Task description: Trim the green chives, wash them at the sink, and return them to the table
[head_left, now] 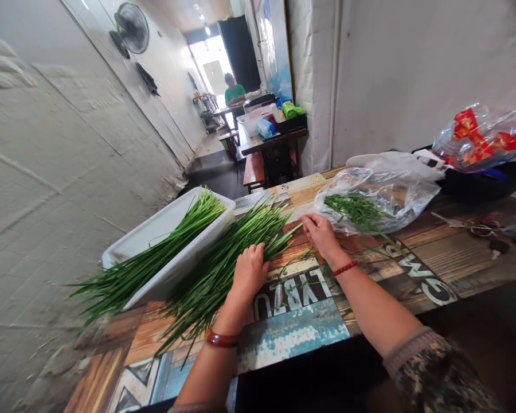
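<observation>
A loose heap of garlic chives (223,258) lies on the table beside a white plastic tub (167,215). My left hand (250,269) rests at the near side of this heap, its fingers curled down over some stalks; its palm side is hidden. Just right of the heap, my right hand (320,232) pinches the pale end of a chive stalk between thumb and fingertips. Another bundle of chives (176,232) lies in the tub, its leaf tips hanging over the near rim. Small green scraps are scattered under my right wrist.
A clear plastic bag (395,201) holding green trimmings lies right of my right hand. Scissors (477,226) lie farther right, near a bag with red pieces (477,140). A wall runs along the left. A person in green (234,92) sits at a far table.
</observation>
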`<state>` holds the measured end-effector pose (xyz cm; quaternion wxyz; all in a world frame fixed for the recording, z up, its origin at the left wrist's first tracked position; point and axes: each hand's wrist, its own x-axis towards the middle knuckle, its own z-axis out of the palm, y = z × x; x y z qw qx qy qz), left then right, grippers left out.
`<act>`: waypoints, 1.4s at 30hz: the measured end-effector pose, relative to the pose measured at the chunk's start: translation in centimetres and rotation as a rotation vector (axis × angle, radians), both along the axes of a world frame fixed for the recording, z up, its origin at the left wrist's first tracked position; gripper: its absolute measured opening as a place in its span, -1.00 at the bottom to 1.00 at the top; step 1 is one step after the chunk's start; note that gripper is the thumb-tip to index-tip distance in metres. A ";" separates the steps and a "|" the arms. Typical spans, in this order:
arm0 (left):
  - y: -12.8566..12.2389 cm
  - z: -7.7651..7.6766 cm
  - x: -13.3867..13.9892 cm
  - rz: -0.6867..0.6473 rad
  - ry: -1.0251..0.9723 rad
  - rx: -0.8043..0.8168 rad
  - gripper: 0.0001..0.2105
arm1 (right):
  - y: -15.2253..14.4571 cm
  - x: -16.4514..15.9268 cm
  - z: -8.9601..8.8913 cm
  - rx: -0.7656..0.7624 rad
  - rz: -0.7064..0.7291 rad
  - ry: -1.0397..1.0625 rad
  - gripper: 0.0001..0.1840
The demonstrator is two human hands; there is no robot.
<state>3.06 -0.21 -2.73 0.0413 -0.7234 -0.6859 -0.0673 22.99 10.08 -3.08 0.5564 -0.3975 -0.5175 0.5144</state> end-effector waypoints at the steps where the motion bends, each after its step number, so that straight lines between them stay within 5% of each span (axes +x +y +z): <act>1: 0.0 0.1 0.1 0.021 0.022 -0.020 -0.66 | 0.0 -0.1 0.0 -0.004 -0.002 0.000 -0.59; 7: -0.6 0.1 0.0 0.032 0.069 -0.024 -0.84 | 0.3 -0.5 -0.6 0.095 -0.029 -0.126 -0.63; 14: -0.1 -0.2 0.0 0.119 -0.066 0.034 -0.72 | 0.4 -0.5 -1.1 0.197 -0.102 -0.234 -0.61; 19: 1.9 0.5 -1.9 0.204 0.015 0.172 -0.58 | 0.2 -0.5 -0.8 0.231 -0.131 -0.266 -0.63; 28: 2.9 0.7 -4.5 0.351 0.139 0.058 -0.75 | 0.6 -0.7 -0.9 0.227 -0.130 -0.283 -0.65; 33: 0.4 0.5 -2.9 0.182 0.153 0.231 -0.84 | 0.6 -0.5 -0.9 0.241 -0.147 -0.272 -0.66; 37: -2.1 -1.0 -2.3 -0.026 0.071 0.318 -0.67 | 0.3 -0.2 -0.5 0.248 -0.200 -0.250 -0.65; 42: -2.3 -2.2 -2.5 -0.052 0.036 0.232 -0.32 | -0.3 0.1 -0.1 0.306 -0.235 -0.328 -0.67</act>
